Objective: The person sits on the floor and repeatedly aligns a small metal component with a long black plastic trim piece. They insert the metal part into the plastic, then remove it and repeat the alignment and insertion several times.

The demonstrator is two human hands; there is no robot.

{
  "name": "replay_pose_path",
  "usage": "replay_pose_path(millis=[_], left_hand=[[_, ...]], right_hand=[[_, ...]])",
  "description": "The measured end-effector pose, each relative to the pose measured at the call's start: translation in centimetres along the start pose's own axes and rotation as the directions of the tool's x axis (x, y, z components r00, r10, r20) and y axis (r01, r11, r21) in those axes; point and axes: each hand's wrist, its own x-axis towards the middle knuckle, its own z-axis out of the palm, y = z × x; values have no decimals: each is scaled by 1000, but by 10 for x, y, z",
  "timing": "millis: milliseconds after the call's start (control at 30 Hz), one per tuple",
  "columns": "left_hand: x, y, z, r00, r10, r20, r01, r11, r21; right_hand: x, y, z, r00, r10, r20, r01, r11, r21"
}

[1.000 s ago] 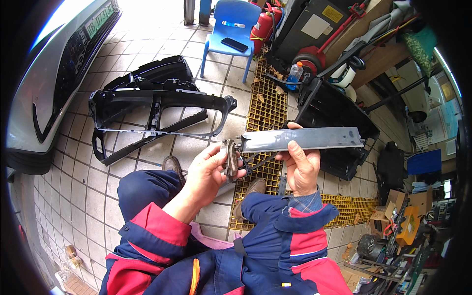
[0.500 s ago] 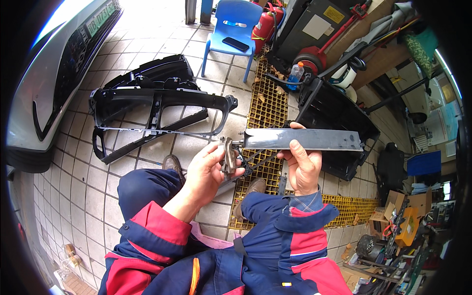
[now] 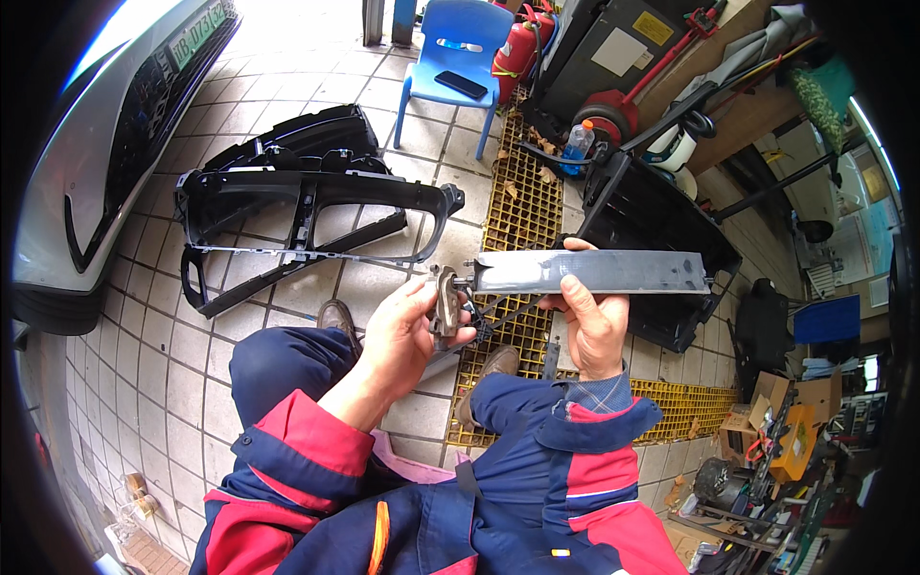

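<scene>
My left hand (image 3: 402,331) is closed on a small brownish-grey bracket-like part (image 3: 447,302), with the thumb on its near side. In my right hand (image 3: 592,326) is a long flat dark-grey slat (image 3: 613,272), thumb on its upper face and fingers curled behind. The slat lies level across the view, its left end right beside the bracket. A short pin shows at that end, but I cannot tell whether the two parts are joined. Beyond my hands, black plastic frames (image 3: 305,216) lie stacked on the tiled floor.
A blue chair (image 3: 460,57) with a phone (image 3: 461,84) on it stands ahead. A yellow floor grate (image 3: 517,206) runs under my feet. Black panels (image 3: 632,230), a bottle (image 3: 578,144) and a fire extinguisher (image 3: 516,48) are to the right; a car (image 3: 86,163) stands left.
My right hand and the slat have shifted very slightly to the right. Both hands keep their grips.
</scene>
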Motion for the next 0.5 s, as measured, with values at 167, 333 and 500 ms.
replay_pose_path(millis=[167,333,500], left_hand=[[0,1,-1,1000,7,-18,-7,1000,13],[-1,0,2,1000,5,-28,-4,999,43],[-1,0,2,1000,0,-21,1,999,36]], right_hand=[[-1,0,-2,999,-23,49,25,999,-35],[-1,1,-2,998,14,61,-11,999,-43],[-2,0,-3,997,9,70,-3,997,-78]])
